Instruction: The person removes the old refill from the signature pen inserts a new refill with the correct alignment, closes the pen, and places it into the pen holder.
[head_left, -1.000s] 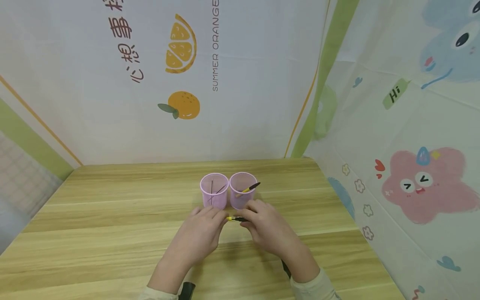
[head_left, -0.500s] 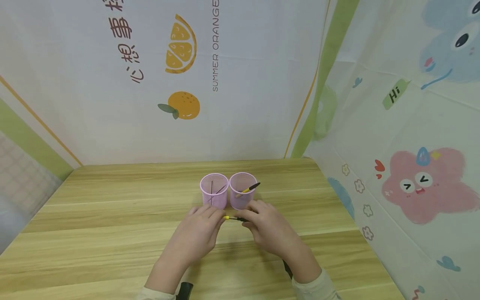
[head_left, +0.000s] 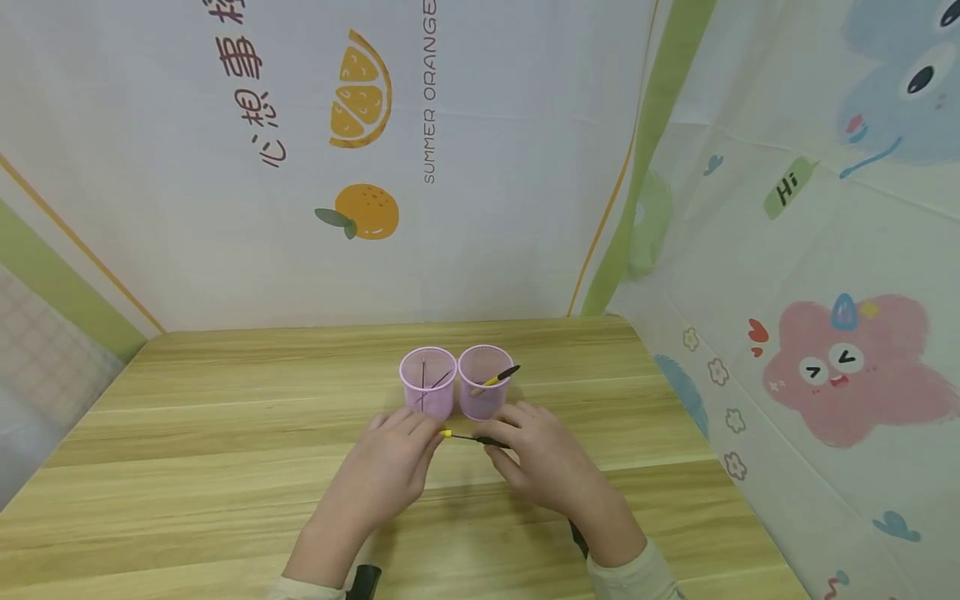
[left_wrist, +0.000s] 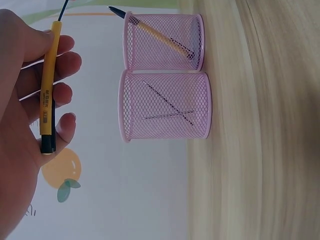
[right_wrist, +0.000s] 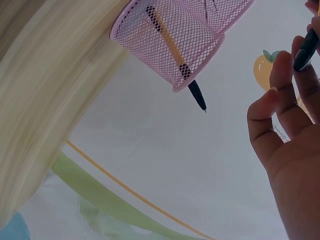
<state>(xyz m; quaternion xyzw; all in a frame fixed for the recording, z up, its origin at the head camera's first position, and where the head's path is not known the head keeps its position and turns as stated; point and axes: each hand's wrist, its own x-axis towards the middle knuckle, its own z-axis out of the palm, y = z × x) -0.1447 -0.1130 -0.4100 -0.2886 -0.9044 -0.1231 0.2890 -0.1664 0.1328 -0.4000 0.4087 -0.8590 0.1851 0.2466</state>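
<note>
My left hand (head_left: 390,458) grips the yellow barrel (left_wrist: 48,85) of a ballpoint pen between thumb and fingers; a black clip end shows at its lower end in the left wrist view. A thin dark refill (head_left: 463,437) runs from the barrel's open end toward the right. My right hand (head_left: 543,454) pinches the pen's black front section (head_left: 492,442), at the refill's other end. Just beyond the hands stand two pink mesh pen cups. Thin dark refills (left_wrist: 167,102) lie crossed in the left cup (head_left: 429,400). A yellow and black pen (head_left: 495,380) leans in the right cup (head_left: 480,404).
Both cups stand side by side on the wood-grain table (head_left: 225,417), near its back edge. A printed white cloth (head_left: 487,250) hangs behind the table, and another cloth (head_left: 825,250) with cartoon figures hangs along the right side.
The left hand has moved slightly left with the yellow barrel, and the right hand slightly right with the black section. More of the refill shows between them. The cups have not moved.
</note>
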